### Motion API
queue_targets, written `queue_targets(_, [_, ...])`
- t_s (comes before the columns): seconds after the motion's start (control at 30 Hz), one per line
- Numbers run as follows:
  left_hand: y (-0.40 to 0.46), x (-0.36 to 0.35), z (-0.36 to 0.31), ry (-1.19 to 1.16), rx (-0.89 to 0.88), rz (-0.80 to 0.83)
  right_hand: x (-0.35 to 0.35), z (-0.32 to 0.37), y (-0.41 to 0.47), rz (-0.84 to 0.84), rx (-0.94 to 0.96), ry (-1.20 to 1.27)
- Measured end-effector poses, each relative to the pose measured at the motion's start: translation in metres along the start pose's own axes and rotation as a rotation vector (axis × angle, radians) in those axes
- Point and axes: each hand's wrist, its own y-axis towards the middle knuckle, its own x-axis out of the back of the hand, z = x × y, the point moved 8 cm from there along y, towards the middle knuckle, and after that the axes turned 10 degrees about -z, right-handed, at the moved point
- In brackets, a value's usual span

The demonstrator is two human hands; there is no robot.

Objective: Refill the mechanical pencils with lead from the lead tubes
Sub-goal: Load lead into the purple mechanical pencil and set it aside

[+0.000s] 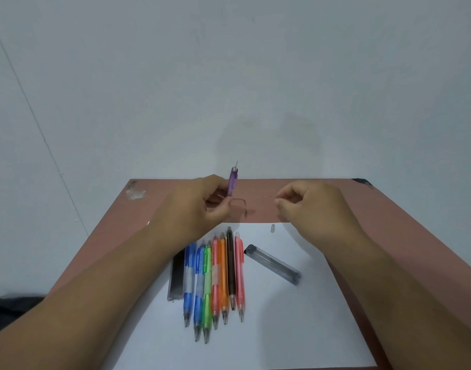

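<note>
table [389, 209]: reddish-brown | paper sheet [282, 316]: white, on table | wall [229, 76]: pale

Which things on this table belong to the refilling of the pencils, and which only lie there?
Belong to the job:
purple pencil, held in the left hand
right hand, fingertips pinched
row of coloured pencils
clear lead tube
dark lead tube
small clear cap

Only lying there:
white paper sheet
pink table

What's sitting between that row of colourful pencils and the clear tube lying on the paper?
Nothing: in the head view, only bare white paper separates the pencil row from the clear lead tube. The nearest pencil is the pink one.
</note>
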Motion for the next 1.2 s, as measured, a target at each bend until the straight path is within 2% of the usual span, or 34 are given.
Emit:
queue_targets(0.3, [-0.002,0.0,0.006,-0.046,0.094,0.006,-0.005,-0.013,0.004,0.055,-0.017,-0.112])
queue_targets(0.47, [-0.001,0.001,0.006,-0.007,0.093,-0.004,-0.011,-0.023,0.005,0.188,0.013,-0.268])
queue_targets(0.73, [0.0,0.001,0.008,0.039,0.077,-0.004,-0.028,-0.014,-0.007,0.408,0.069,-0.263])
queue_targets(1.1, [0.002,0.002,0.011,0.064,0.051,-0.029,-0.029,-0.005,-0.012,0.39,0.094,-0.255])
queue_targets(1.2, [0.002,0.003,0.01,0.059,0.041,-0.025,-0.017,-0.002,-0.005,0.224,0.101,-0.189])
